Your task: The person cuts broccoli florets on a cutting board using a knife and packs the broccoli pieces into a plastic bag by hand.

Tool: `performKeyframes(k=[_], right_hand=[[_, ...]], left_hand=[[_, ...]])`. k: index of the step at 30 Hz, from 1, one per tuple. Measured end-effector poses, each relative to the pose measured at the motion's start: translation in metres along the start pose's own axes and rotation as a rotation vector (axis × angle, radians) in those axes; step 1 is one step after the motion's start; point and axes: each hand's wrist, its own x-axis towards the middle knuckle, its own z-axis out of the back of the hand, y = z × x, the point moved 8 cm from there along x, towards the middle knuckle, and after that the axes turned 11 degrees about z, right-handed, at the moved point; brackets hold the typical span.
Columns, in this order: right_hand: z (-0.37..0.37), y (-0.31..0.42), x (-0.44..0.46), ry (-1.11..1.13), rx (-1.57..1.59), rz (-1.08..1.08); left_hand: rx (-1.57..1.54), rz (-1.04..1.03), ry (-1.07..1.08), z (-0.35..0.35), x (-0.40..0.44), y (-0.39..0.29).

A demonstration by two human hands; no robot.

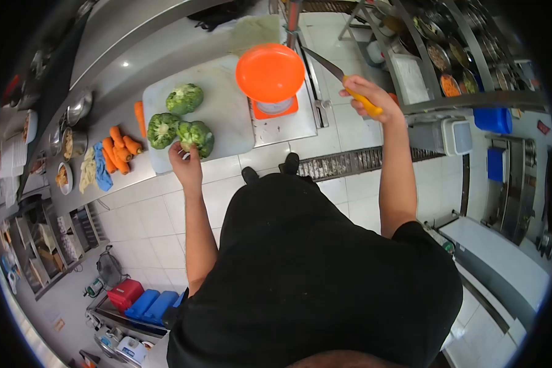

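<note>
My right hand [372, 101] is closed around the yellow handle of a knife [328, 64], held out over the floor to the right of the counter, its blade pointing up and left. My left hand [186, 161] touches the near edge of a broccoli head [195, 137] on the white cutting board [230, 116]; its fingers are bent, and I cannot tell if they grip it. Two more broccoli heads lie on the board, one [163, 130] just left and another [184, 98] farther back. An orange bowl [270, 72] sits on an orange scale [275, 109] right of the board.
Several carrots [118, 150] lie left of the board, beside blue and yellow cloths [101, 165]. Metal bowls [78, 107] stand farther left. A rack of food containers [438, 58] is at the upper right. A floor drain grate [349, 164] runs below the counter.
</note>
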Motion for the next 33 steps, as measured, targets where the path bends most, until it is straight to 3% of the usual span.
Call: performKeyframes(k=[5, 9, 14, 25, 28, 31, 33], right_hand=[[-0.006, 0.014, -0.115, -0.035, 0.003, 0.119], [-0.029, 0.005, -0.166, 0.021, 0.29, 0.257], [-0.065, -0.022, -0.192, 0.145, 0.777, 0.382], [-0.139, -0.052, -0.218, 0.203, 0.965, 0.425], [-0.155, -0.052, -0.224, 0.139, 0.861, 0.377], [-0.192, -0.04, -0.23, 0.026, 0.252, 0.117], [-0.217, -0.047, -0.217, 0.107, -0.21, -0.009]], left_hand=[[-0.031, -0.035, 0.055, -0.008, 0.023, -0.007], [0.034, -0.076, 0.098, -0.006, 0.025, -0.011], [-0.001, -0.111, 0.178, -0.009, 0.033, -0.009], [-0.018, -0.139, 0.281, -0.008, 0.039, 0.008], [-0.054, -0.174, 0.309, -0.01, 0.04, 0.006], [0.012, -0.324, 0.249, -0.002, 0.038, -0.008], [0.128, -0.491, 0.164, 0.002, 0.03, -0.031]])
